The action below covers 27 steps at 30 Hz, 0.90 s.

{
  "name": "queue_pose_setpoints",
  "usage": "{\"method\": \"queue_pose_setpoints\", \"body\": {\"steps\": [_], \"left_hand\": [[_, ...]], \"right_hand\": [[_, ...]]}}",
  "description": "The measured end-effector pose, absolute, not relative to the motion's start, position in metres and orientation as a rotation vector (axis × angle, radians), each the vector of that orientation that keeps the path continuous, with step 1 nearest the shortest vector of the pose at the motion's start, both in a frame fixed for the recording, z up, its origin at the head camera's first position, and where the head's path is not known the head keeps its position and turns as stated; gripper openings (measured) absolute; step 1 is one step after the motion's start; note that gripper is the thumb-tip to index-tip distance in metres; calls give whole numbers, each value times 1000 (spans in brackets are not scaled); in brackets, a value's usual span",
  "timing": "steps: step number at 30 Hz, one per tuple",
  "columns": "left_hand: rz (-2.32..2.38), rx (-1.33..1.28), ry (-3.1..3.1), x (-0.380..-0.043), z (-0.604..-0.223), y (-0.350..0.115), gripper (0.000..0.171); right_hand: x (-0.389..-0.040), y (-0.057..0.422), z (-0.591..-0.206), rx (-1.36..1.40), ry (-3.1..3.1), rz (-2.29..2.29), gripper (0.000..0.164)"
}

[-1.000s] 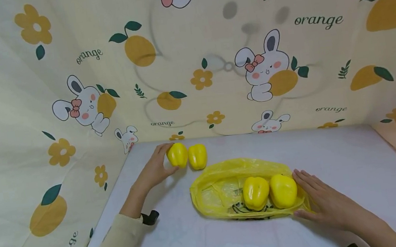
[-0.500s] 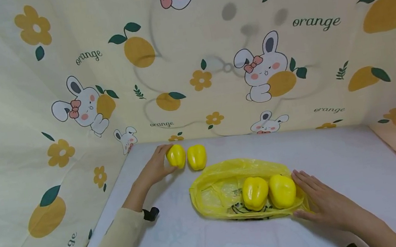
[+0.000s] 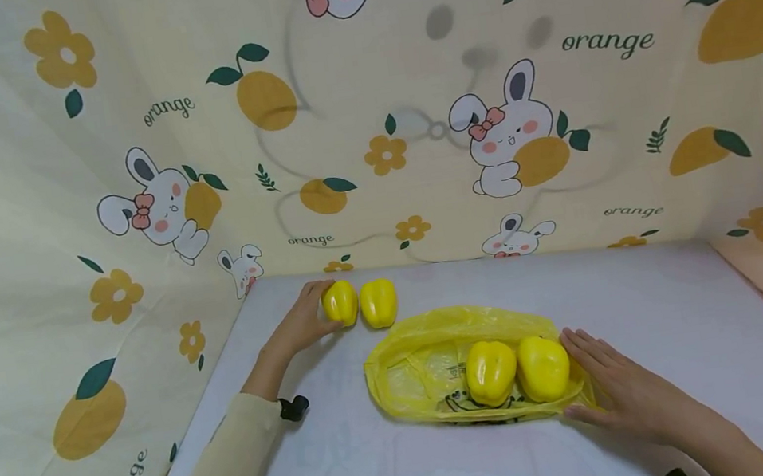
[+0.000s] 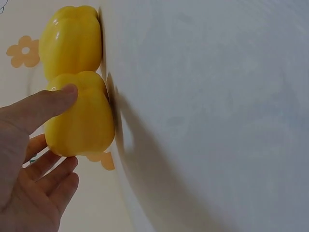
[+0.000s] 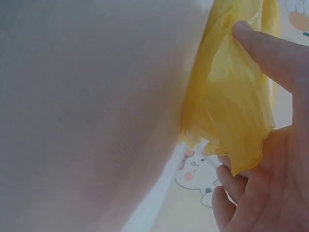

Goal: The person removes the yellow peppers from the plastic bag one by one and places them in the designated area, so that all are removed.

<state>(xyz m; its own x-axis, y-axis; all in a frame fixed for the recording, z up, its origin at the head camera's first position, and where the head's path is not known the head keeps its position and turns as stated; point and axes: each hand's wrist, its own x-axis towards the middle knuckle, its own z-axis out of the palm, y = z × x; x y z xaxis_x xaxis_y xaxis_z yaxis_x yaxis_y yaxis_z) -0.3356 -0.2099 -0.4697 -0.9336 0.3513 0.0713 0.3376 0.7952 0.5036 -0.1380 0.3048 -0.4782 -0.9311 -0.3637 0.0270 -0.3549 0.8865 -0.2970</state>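
My left hand (image 3: 304, 319) grips the leftmost pepper (image 3: 340, 304) (glossy, so I'd pinch firmly); my right hand (image 3: 626, 391), straight-fingered against the yellow bag (image 3: 461, 324), should press lightly.

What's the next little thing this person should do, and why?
I'd guess the left hand's grip should lift its yellow pepper toward the open yellow bag: that grip holds the pepper outside the bag, two more peppers sit inside, and the right hand's grip rests against the bag's edge.

The right-wrist view's top edge cuts off the yellow bag (image 5: 236, 101).
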Motion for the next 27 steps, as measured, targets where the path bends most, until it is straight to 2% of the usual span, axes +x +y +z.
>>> {"method": "queue_pose_setpoints", "body": {"steps": [27], "left_hand": [[826, 631, 2905, -339, -471, -204, 89]], "right_hand": [[-137, 305, -478, -585, 3023, -467, 113]]}}
